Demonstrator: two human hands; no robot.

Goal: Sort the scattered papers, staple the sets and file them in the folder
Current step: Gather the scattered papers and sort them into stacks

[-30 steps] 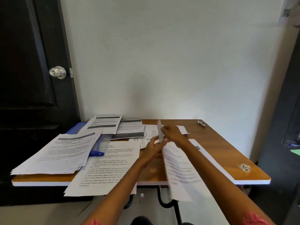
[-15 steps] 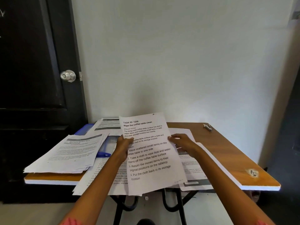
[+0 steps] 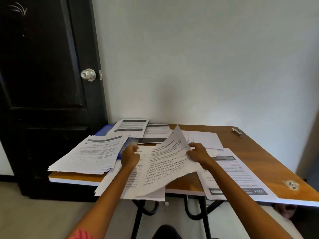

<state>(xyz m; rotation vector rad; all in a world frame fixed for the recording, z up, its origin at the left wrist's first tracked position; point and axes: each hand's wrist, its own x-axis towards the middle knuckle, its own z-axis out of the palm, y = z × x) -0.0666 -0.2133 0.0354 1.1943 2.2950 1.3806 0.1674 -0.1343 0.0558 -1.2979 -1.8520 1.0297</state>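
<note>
Sheet (image 3: pixel 165 163) lowered, tilted; left hand (image 3: pixel 129 156), right hand (image 3: pixel 198 153) pinching opposite side edges.

Looks like a plain room in a home or small office, set up as a makeshift paperwork corner. Small wooden folding table (image 3: pixel 259 152) pushed against a bare white wall (image 3: pixel 207 57), strewn with printed sheets (image 3: pixel 100 152) over a blue folder (image 3: pixel 103 131), with a small stapler (image 3: pixel 237 131) toward the right of the frame. Dark panelled door (image 3: pixel 43 83) with a round metal knob (image 3: pixel 88 75) filling the left of the frame.
</note>
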